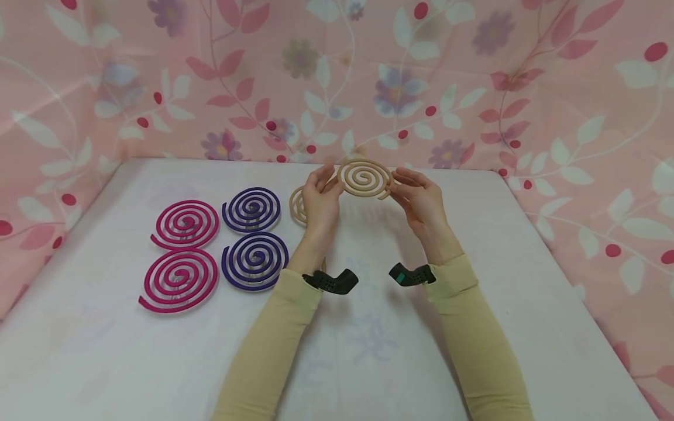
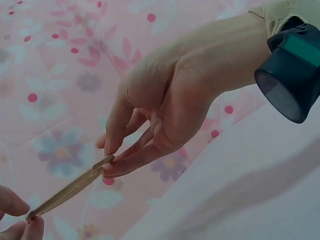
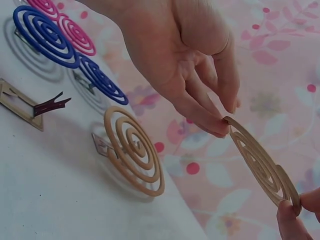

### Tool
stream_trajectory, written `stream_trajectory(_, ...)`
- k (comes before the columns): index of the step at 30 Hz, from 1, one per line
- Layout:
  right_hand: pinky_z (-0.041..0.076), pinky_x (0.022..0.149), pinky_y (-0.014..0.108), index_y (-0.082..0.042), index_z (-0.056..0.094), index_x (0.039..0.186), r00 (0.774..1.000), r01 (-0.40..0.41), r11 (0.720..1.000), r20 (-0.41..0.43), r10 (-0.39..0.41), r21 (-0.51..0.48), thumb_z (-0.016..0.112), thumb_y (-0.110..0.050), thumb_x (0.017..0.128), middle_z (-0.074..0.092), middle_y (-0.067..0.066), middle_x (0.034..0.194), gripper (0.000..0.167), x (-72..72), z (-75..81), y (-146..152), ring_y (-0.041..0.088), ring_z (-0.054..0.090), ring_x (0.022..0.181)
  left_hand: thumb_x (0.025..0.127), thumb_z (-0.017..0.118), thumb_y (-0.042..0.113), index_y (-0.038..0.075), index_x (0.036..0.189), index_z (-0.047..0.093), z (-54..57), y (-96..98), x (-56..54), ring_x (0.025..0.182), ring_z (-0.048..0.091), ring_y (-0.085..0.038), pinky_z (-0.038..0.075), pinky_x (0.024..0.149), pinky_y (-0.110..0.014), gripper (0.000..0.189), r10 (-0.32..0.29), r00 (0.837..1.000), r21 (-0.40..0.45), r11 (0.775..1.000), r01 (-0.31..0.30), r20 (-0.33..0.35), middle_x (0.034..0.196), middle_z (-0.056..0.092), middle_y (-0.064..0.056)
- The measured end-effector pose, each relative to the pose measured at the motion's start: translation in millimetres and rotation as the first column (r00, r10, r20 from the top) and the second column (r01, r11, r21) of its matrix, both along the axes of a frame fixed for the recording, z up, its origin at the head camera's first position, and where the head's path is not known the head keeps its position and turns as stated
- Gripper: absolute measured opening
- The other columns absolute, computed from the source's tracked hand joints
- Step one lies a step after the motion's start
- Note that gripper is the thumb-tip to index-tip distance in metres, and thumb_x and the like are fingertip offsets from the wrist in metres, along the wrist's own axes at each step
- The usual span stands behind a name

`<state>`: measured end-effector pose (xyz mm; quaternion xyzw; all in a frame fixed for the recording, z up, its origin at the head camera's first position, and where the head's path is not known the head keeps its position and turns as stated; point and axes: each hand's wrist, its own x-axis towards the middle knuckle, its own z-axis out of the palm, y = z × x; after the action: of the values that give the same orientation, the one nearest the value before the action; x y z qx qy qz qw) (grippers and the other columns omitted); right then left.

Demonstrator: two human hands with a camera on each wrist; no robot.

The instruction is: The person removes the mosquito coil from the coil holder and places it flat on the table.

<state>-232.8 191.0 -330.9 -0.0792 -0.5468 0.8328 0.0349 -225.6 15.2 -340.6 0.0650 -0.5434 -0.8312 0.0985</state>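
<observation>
Both hands hold a tan mosquito coil [image 1: 363, 177] up above the far part of the table. My left hand [image 1: 322, 204] pinches its left edge between thumb and fingers. At the opposite edge, my right hand [image 1: 423, 202] grips it near the coil's outer tail. The coil appears nearly edge-on in the left wrist view. Another tan coil [image 3: 136, 145] is propped on a small metal stand, partly covered by my left hand in the head view. A bare metal stand [image 3: 51, 104] with raised prongs is nearer; my left forearm mostly hides it from the head camera.
Left of the hands are two blue coils [image 1: 257, 257], one behind the other, on stands. Farther left are two pink coils [image 1: 181, 275] set the same way. All rest on a white-covered table [image 1: 526, 327], with a pink floral cloth [image 1: 337, 76] behind.
</observation>
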Motion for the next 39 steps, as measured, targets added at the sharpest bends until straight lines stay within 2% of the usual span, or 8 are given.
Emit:
stream_trajectory(13, 0.059, 0.084, 0.025, -0.008, 0.069, 0.097, 1.000, 0.002, 1.000, 0.017, -0.002, 0.001, 0.060, 0.015, 0.090, 0.060, 0.013, 0.106, 0.026, -3.9, -6.9, -1, 0.019, 0.066, 0.092, 0.090, 0.063, -0.010, -0.006, 0.128, 0.057, -13.7, 2.0, -4.6, 0.119, 0.062, -0.030, 0.052, 0.101, -0.036, 0.039, 0.053, 0.999, -0.025, 0.998, -0.053, -0.007, 0.129, 0.061, -0.020)
stream_trajectory(23, 0.059, 0.087, 0.027, -0.007, 0.068, 0.095, 1.000, 0.008, 1.000, 0.025, -0.008, -0.001, 0.060, 0.016, 0.089, 0.062, 0.013, 0.103, 0.025, -5.3, -11.6, -1, 0.020, 0.067, 0.093, 0.090, 0.067, -0.005, -0.004, 0.120, 0.063, -19.6, 3.3, -7.3, 0.113, 0.066, -0.027, 0.054, 0.097, -0.032, 0.030, 0.072, 0.997, -0.045, 0.997, -0.071, 0.025, 0.121, 0.066, -0.017)
stream_trajectory(27, 0.057, 0.094, 0.032, -0.006, 0.067, 0.098, 0.999, 0.006, 1.000, 0.033, -0.006, -0.002, 0.060, 0.015, 0.090, 0.063, 0.012, 0.104, 0.023, -6.5, -13.6, 0, 0.021, 0.066, 0.094, 0.090, 0.065, -0.005, -0.006, 0.121, 0.063, -19.3, 3.3, -9.0, 0.109, 0.067, -0.025, 0.055, 0.090, -0.025, 0.030, 0.073, 0.996, -0.030, 0.997, -0.072, 0.041, 0.120, 0.067, -0.018)
stream_trajectory(32, 0.052, 0.103, 0.037, 0.003, 0.061, 0.114, 0.999, 0.008, 1.000, 0.042, -0.008, 0.011, 0.058, 0.015, 0.091, 0.062, 0.013, 0.107, 0.026, -8.8, -17.5, 3, 0.022, 0.065, 0.097, 0.089, 0.057, -0.008, -0.006, 0.120, 0.064, -18.8, 2.5, -9.4, 0.097, 0.065, -0.017, 0.049, 0.074, -0.016, 0.033, 0.068, 0.995, -0.045, 0.997, -0.065, 0.076, 0.117, 0.068, -0.019)
stream_trajectory(34, 0.051, 0.104, 0.038, 0.004, 0.061, 0.115, 0.999, 0.010, 1.000, 0.046, -0.011, 0.008, 0.057, 0.015, 0.091, 0.061, 0.013, 0.109, 0.026, -9.7, -19.1, 4, 0.022, 0.065, 0.098, 0.087, 0.055, -0.009, -0.005, 0.119, 0.065, -19.0, 2.3, -9.7, 0.092, 0.062, -0.015, 0.047, 0.070, -0.015, 0.034, 0.067, 0.994, -0.044, 0.997, -0.063, 0.088, 0.114, 0.068, -0.019)
stream_trajectory(36, 0.051, 0.104, 0.038, 0.002, 0.062, 0.111, 0.999, 0.015, 1.000, 0.048, -0.015, 0.009, 0.056, 0.015, 0.091, 0.061, 0.014, 0.109, 0.024, -10.6, -20.4, 5, 0.022, 0.065, 0.099, 0.087, 0.053, -0.010, -0.005, 0.119, 0.065, -18.9, 2.3, -9.8, 0.090, 0.061, -0.015, 0.049, 0.073, -0.016, 0.034, 0.062, 0.993, -0.034, 0.998, -0.059, 0.098, 0.112, 0.068, -0.018)
stream_trajectory(39, 0.052, 0.103, 0.038, -0.001, 0.064, 0.107, 0.998, 0.022, 1.000, 0.051, -0.022, 0.008, 0.056, 0.015, 0.091, 0.061, 0.015, 0.110, 0.023, -11.7, -22.4, 5, 0.022, 0.065, 0.098, 0.089, 0.051, -0.009, -0.007, 0.119, 0.065, -19.4, 2.4, -10.7, 0.091, 0.061, -0.016, 0.054, 0.083, -0.023, 0.034, 0.053, 0.993, -0.012, 0.999, -0.052, 0.105, 0.110, 0.067, -0.018)
